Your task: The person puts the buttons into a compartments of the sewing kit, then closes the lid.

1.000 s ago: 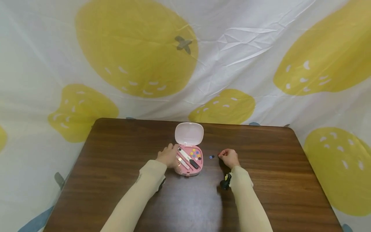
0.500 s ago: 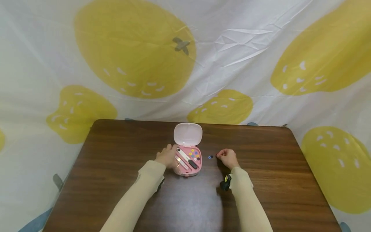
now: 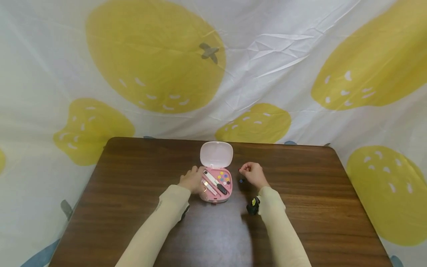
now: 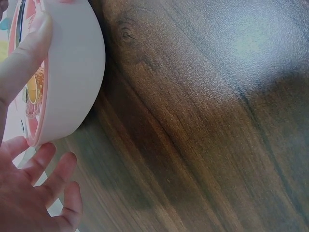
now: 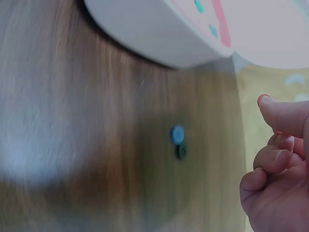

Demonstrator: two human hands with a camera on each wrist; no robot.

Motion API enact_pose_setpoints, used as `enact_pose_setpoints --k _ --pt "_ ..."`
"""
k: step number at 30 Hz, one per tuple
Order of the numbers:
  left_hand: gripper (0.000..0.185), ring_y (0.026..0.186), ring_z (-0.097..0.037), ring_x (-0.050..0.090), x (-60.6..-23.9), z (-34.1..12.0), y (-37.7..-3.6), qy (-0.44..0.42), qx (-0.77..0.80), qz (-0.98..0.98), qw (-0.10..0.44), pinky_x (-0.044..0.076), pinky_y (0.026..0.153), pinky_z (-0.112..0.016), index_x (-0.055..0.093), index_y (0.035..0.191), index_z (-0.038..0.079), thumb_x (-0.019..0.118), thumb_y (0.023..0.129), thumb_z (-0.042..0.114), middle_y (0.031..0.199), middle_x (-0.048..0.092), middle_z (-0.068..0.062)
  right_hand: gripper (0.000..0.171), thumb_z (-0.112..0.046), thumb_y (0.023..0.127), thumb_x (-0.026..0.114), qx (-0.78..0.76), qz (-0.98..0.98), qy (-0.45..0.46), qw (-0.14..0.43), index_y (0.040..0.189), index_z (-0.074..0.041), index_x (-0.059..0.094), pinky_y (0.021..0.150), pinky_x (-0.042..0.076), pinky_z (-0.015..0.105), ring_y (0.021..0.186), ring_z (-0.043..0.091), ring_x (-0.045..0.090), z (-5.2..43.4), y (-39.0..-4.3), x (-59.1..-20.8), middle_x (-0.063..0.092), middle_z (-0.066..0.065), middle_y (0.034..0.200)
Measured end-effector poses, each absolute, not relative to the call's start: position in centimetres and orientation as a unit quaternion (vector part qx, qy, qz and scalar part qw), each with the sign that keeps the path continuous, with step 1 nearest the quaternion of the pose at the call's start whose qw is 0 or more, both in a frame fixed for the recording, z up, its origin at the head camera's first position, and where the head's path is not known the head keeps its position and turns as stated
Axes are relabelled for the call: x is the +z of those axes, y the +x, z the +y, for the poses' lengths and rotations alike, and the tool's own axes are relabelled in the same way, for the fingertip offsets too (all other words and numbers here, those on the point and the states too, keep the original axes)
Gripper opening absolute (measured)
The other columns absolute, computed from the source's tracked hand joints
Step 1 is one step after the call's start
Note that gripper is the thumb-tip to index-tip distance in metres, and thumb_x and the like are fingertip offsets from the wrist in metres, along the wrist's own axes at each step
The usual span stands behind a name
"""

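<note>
While the pink case sits open at the middle of the brown table, its pale lid stands up at the 12 o'clock side, and inside lie a white-and-black tool and a cluster of coloured buttons. Left hand is at the case's 9 o'clock edge: thumb laid against the rim, the other fingers spread and fairly straight beside the shell, steadying it rather than wrapping it. Over at 3 o'clock, the right hand hangs just above the wood, fingers curled in; a red speck shows at the fingertips in the head view, too small to name, and I cannot tell whether it is truly pinched. Just beneath that hand, a blue button and a dark button lie touching each other on the table, near the case but apart from it. Behind the table hangs a white cloth with yellow fruit shapes.
</note>
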State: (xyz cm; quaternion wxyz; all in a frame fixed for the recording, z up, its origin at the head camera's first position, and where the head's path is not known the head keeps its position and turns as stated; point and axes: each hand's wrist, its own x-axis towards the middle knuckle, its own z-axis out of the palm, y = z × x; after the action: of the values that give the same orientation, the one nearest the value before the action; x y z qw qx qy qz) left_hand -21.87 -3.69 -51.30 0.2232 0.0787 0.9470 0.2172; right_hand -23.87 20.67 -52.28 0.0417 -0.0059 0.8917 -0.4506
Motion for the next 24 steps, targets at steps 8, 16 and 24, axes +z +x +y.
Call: enact_pose_setpoints --k 8,16,24 --pt "0.109 0.112 -0.029 0.043 -51.5 -3.7 -21.9 0.085 0.215 0.949 0.216 0.034 0.091 -0.05 0.032 0.137 0.017 0.09 0.045 0.033 0.123 0.041 -0.011 0.01 -0.005 0.08 0.063 -0.473 0.877 -0.008 0.087 0.075 0.002 0.06 0.046 0.032 0.024 0.049 0.01 0.037 18.6 -24.1 -52.0 0.04 -0.001 0.054" --pt "0.108 0.112 -0.03 0.043 -51.0 -3.8 -21.7 0.088 0.213 0.949 0.217 0.034 0.09 -0.05 0.033 0.137 0.016 0.089 0.046 0.032 0.122 0.041 -0.012 0.008 -0.004 0.078 0.065 -0.468 0.878 -0.013 0.1 0.075 0.002 0.061 0.048 0.032 0.023 0.052 0.011 0.038 17.1 -24.4 -52.1 0.042 -0.001 0.056" --pt "0.109 0.113 -0.03 0.042 -51.1 -3.8 -21.7 0.084 0.216 0.948 0.217 0.034 0.092 -0.05 0.032 0.137 0.017 0.09 0.045 0.034 0.123 0.041 -0.011 0.005 0.0 0.073 0.064 -0.462 0.879 -0.054 0.104 0.069 0.003 0.063 0.045 0.033 0.021 0.046 0.008 0.039 15.8 -24.4 -51.7 0.045 -0.003 0.051"
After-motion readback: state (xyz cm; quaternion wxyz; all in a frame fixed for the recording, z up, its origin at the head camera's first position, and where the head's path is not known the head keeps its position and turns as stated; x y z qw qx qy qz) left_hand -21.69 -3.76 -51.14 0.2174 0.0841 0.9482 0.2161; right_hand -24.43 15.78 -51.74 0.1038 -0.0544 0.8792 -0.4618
